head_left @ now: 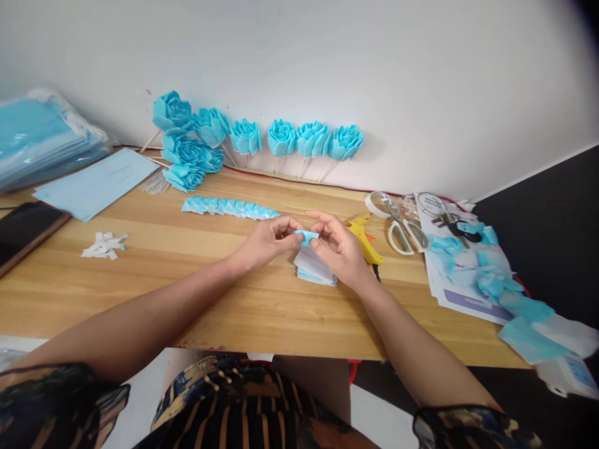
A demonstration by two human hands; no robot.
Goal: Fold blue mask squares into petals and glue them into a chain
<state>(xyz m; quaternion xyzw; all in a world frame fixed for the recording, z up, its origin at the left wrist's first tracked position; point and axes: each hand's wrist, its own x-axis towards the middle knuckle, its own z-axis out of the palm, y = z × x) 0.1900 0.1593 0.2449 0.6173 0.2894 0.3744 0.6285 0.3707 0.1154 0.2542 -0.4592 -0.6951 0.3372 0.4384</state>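
Observation:
Between both hands, over the middle of the table, is a small folded light-blue fabric piece (306, 236). My left hand (275, 238) pinches its left end between thumb and fingers. The right end is pinched by my right hand (337, 244). Just below them lies a small stack of white and blue fabric pieces (314, 269), partly covered by my right hand. A row of folded blue pieces (224, 206) stretches across the table behind my left hand. Right beside my right hand lies a yellow glue gun (366, 240), partly hidden by it.
Blue fabric roses on sticks (281, 138) lean along the wall. White-handled scissors (406, 236), a tape roll (378, 204) and blue scraps on papers (468, 296) lie right. On the left are white strips (105, 245), a phone (30, 227), blue sheets (98, 182) and a plastic-wrapped pack (44, 140).

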